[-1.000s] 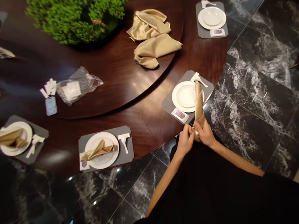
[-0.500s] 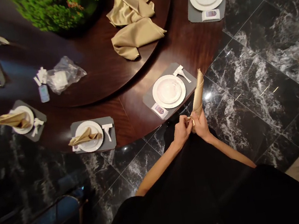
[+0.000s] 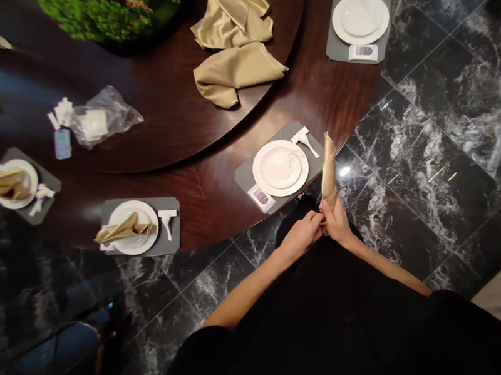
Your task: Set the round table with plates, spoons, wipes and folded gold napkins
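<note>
A gold cloth napkin (image 3: 327, 169), rolled into a narrow upright cone, rises from my two hands in front of my body. My right hand (image 3: 336, 222) is closed round its lower part. Beside it, my left hand (image 3: 304, 233) pinches the napkin's lower edge, most of which the fingers hide. Just beyond my hands lie a white plate (image 3: 280, 168) on a grey placemat (image 3: 244, 179), a spoon on a rest (image 3: 304, 141) and a small printed packet (image 3: 261, 198).
Two loose gold napkins (image 3: 239, 70) lie on the round turntable (image 3: 167, 143), near a green plant (image 3: 112, 9) and a clear plastic bag (image 3: 111, 117). To the left, a folded napkin (image 3: 126, 228) tops a plate. Another plate setting (image 3: 360, 18) is at the upper right. Dark marble floor (image 3: 421, 186) surrounds the table.
My left hand has turned flatter and closed in at the napkin's base, its fingers now more hidden. The view has shifted slightly, and the napkin cone stands somewhat more upright.
</note>
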